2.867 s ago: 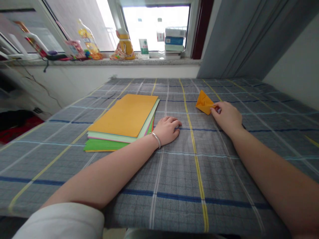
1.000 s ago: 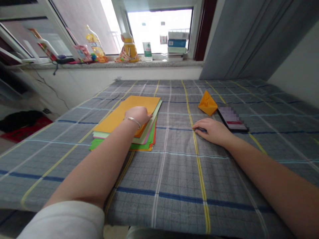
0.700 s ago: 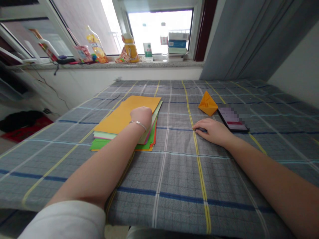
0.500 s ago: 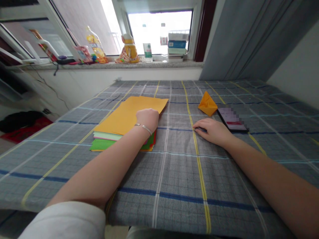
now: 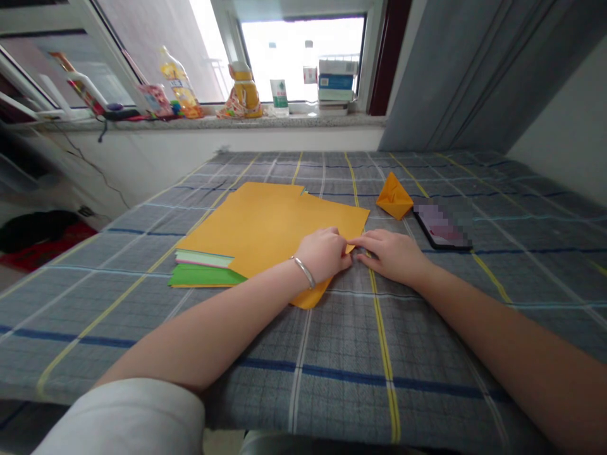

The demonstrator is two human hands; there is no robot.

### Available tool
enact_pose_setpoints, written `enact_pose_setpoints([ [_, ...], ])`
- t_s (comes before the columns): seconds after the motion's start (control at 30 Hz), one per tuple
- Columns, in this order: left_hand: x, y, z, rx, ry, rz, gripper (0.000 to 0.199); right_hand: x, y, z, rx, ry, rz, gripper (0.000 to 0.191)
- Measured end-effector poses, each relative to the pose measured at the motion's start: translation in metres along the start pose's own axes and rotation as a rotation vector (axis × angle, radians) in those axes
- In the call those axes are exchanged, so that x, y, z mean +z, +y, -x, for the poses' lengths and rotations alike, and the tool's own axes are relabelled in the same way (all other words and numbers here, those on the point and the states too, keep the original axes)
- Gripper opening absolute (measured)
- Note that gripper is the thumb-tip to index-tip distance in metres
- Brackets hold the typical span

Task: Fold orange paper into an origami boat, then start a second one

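A sheet of orange paper [image 5: 342, 212] lies askew, its right part reaching past the stack of coloured paper [image 5: 206, 274] onto the cloth. My left hand [image 5: 324, 256], wearing a silver bangle at the wrist, is closed on the sheet's right edge; its fingertips are partly hidden. Just to the right, my right hand [image 5: 391, 256] rests low over the tablecloth. Its index fingertip meets the sheet's edge beside my left fingers, while the thumb stays apart from it. Green and white layers show at the stack's near side.
Beyond my right hand stand a folded orange paper piece [image 5: 394, 197] and a phone [image 5: 441, 226]. A checked grey tablecloth [image 5: 265, 392] covers the table. Bottles, a stack of boxes [image 5: 336, 82] and other items line the windowsill [image 5: 294, 121] at the back.
My left hand has moved right and toward me, drawing the orange sheet partly off the stack. My right hand has shifted slightly left, and the two hands now meet at the sheet's edge.
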State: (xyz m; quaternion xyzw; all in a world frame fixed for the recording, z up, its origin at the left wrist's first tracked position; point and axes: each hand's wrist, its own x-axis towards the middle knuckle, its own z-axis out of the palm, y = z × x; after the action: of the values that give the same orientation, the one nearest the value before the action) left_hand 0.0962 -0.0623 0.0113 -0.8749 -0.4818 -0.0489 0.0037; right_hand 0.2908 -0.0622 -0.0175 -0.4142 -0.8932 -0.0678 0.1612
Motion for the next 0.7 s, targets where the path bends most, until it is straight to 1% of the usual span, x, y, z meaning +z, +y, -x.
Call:
enact_pose_setpoints([
  [0.1, 0.001, 0.004, 0.000, 0.059, 0.027, -0.004, 0.030, 0.000, 0.001, 0.000, -0.013, 0.008, 0.014, 0.024],
  [0.23, -0.002, 0.010, 0.002, 0.087, 0.039, -0.023, 0.031, 0.000, 0.000, -0.003, -0.065, 0.002, 0.052, 0.014],
  [0.33, -0.007, 0.012, 0.004, 0.108, 0.062, -0.082, 0.032, 0.000, -0.001, -0.005, -0.113, -0.003, 0.052, 0.015],
  [0.4, -0.010, 0.010, 0.004, 0.105, 0.058, -0.099, 0.032, 0.000, 0.000, -0.005, -0.114, 0.006, 0.040, 0.016],
  [0.47, -0.012, 0.002, 0.003, 0.098, 0.033, -0.092, 0.032, -0.002, 0.006, -0.003, -0.109, 0.012, 0.018, 0.017],
  [0.53, -0.011, -0.010, 0.000, 0.086, 0.004, -0.066, 0.033, -0.004, 0.016, 0.001, -0.108, 0.006, -0.038, 0.017],
  [0.63, -0.007, -0.031, -0.005, 0.031, -0.013, -0.063, 0.037, -0.006, 0.035, 0.009, -0.071, -0.016, -0.192, 0.016],
  [0.7, -0.004, -0.045, -0.008, -0.012, -0.024, -0.090, 0.040, -0.007, 0.047, 0.014, -0.077, -0.030, -0.311, 0.015],
])
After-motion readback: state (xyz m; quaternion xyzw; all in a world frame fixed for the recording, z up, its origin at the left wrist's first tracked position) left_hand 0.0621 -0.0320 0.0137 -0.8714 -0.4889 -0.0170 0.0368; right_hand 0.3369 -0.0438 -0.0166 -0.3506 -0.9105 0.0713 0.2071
